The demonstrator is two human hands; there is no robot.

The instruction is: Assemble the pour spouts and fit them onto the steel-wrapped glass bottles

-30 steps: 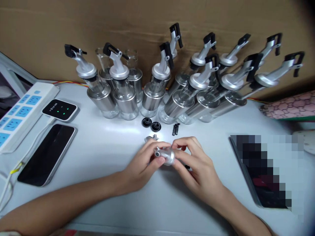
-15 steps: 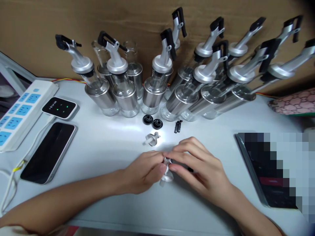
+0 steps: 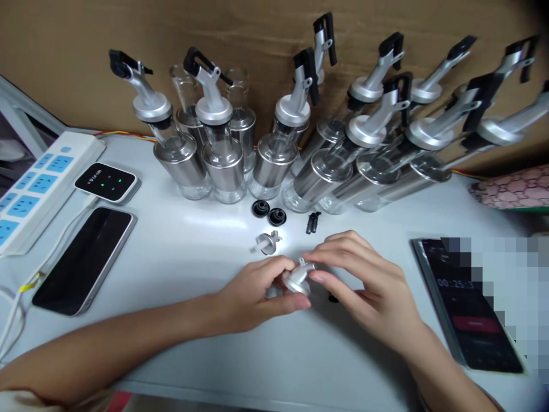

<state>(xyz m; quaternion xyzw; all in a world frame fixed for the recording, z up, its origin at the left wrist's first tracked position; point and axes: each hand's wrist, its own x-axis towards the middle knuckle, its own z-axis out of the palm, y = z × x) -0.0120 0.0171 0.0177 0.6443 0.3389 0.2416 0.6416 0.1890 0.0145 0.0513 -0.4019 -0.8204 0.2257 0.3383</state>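
My left hand [image 3: 257, 294] is closed around a silver pourer spout [image 3: 298, 279], thumb below its round collar and fingers behind. My right hand [image 3: 364, 283] pinches the spout's narrow end between thumb and fingertips. A second silver pourer spout [image 3: 268, 244] with a pale tube lies on the table just beyond. Behind it rest two round black stoppers [image 3: 260, 208]. Two small black levers [image 3: 313, 222] lie to their right. Under my right hand a small black piece [image 3: 333, 298] shows only in part.
Several glass oil bottles with steel sleeves [image 3: 227, 166], most with pourers, stand along the cardboard [image 3: 266, 34] at the back. Left are a power strip [image 3: 38, 189], a Wi-Fi device [image 3: 107, 182] and a phone [image 3: 83, 260]. Another phone [image 3: 463, 303] showing a timer lies right.
The pourer spout has been raised slightly and turned in my hands, so its collar now faces up between my left thumb and fingers. My right hand has moved slightly right. The view has shifted a little.
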